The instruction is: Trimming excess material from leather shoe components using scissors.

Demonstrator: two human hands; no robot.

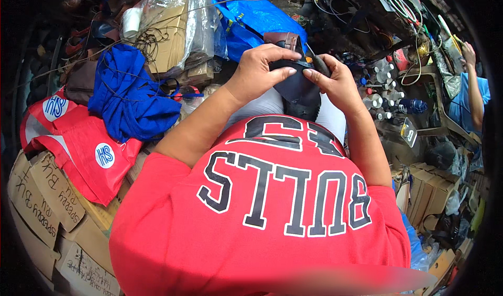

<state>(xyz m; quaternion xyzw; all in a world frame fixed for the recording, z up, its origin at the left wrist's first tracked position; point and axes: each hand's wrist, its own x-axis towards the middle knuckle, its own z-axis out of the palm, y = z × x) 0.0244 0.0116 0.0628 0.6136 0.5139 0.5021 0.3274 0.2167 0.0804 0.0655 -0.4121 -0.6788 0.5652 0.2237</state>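
Note:
My left hand (262,68) pinches the upper edge of a dark, black leather-like piece (297,89), which hangs over my lap. It could be part of a shoe, but its full shape is hidden. A tool with a dark rounded handle (320,65) and a thin metal shaft, like an awl, sits in my right hand (335,81). Its shaft points up and away from me, and my right thumb presses close to the dark piece. Just beyond my left fingers is a brown leathery piece (281,39); whether it joins the dark one I cannot tell.
A blue plastic bag (257,18) lies beyond my hands. To the left are a blue cloth bag (131,91), a red bag (78,144) and cardboard boxes (39,201). Several small bottles (385,81) stand at the right, near another person's arm (476,86).

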